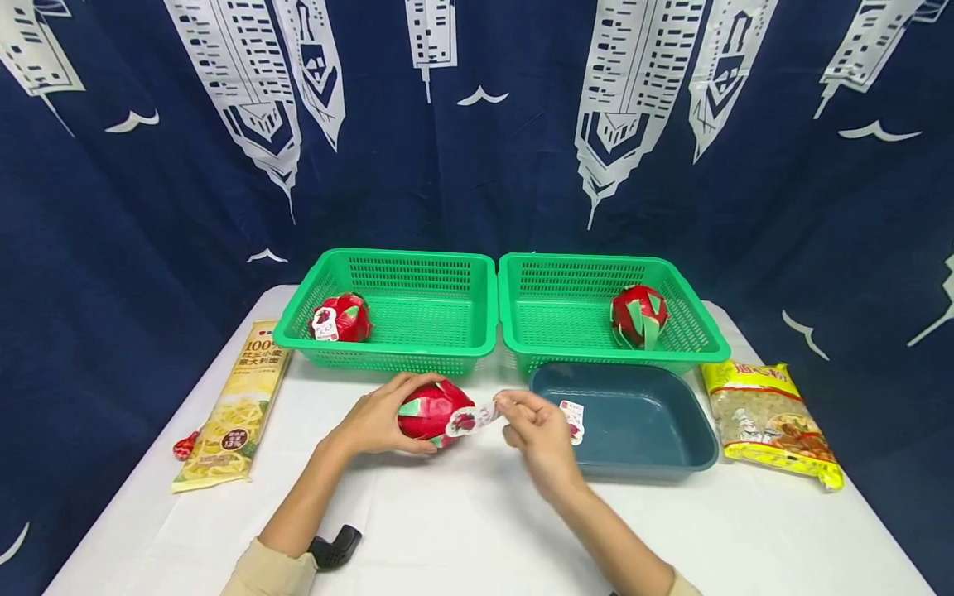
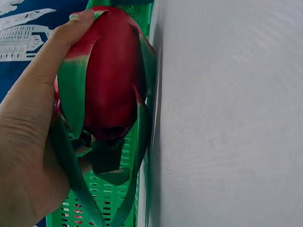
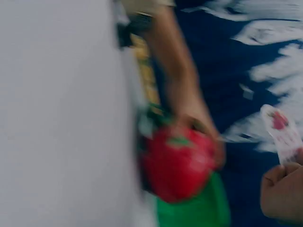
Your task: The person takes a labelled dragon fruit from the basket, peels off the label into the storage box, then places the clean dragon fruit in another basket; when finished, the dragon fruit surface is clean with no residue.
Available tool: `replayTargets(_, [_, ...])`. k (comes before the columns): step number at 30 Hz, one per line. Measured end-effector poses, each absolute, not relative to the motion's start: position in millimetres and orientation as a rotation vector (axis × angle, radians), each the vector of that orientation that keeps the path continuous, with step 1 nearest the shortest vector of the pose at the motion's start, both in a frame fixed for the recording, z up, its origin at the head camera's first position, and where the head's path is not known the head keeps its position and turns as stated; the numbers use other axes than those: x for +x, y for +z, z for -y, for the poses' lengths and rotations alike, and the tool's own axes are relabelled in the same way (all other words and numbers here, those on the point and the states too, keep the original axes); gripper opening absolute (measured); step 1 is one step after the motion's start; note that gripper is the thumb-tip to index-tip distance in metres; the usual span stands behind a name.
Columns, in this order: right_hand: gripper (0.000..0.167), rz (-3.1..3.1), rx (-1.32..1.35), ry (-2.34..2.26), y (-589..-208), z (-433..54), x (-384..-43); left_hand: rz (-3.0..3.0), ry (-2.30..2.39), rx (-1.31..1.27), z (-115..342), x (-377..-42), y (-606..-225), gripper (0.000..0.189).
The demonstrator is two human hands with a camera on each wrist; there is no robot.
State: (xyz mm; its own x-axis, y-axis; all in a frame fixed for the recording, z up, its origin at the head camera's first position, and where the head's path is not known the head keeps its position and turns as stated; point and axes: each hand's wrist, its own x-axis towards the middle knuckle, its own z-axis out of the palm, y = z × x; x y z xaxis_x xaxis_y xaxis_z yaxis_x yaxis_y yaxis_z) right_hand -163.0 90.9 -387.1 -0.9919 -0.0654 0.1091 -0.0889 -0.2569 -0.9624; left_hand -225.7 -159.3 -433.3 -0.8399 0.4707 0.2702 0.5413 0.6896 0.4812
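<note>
- On my head view, left of centre in the lower half, the left hand (image 1: 383,416) has its grip spread wide around a red, oval dragon fruit with green leaf flaps (image 1: 432,410), thumb and fingers curled about its left side.
- In my left wrist view that fruit fills the upper left of the frame, its long green flaps hanging downward.
- Near the centre of the head view, the right hand (image 1: 547,443) has a narrow pinching grip, thumb and fingers closed on one end of a white paper label printed with a red fruit (image 1: 473,418).
- The label overlaps the fruit's right edge on my head view, but my right wrist view, blurred at the fruit, shows a gap between them.
- Just right of the right hand I see a dark blue, rounded rectangular plastic tray (image 1: 633,414), with a second white label (image 1: 571,411) at its left end.
- Behind, across the middle of the frame, stand two green slatted plastic baskets side by side; the left basket (image 1: 410,310) holds a labelled red dragon fruit (image 1: 354,319), the right basket (image 1: 559,310) another (image 1: 639,316).
- At mid-left lies a long yellow pasta packet (image 1: 242,406), a small red wrapped item (image 1: 185,447) beside it.
- At mid-right lies a yellow-and-clear food bag (image 1: 775,422).
- All of this sits on my white-covered bench (image 1: 447,521), before a navy curtain with white building prints (image 1: 514,165).
</note>
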Motion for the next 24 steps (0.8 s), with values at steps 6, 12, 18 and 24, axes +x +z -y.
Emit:
replayTargets(6, [0.022,2.611,0.545,1.745,-345.7,-194.6,-193.7,2.787,-0.879,-0.826,163.1,-227.0,-431.8,0.092])
replayTargets(12, [0.02,3.024,0.812,1.288,-371.9,-257.7,-238.4,2.81,-0.909,-0.811,164.2,-226.4,-433.0,0.092])
replayTargets(18, [0.012,3.095,0.858,1.077,-404.6,-267.3,-257.6,2.819,-0.916,-0.81,161.5,-224.6,-433.0,0.093])
replayTargets(24, [0.011,3.078,0.775,0.986,-418.4,-266.0,-256.8,2.828,-0.917,-0.804,158.9,-223.1,-430.9,0.093])
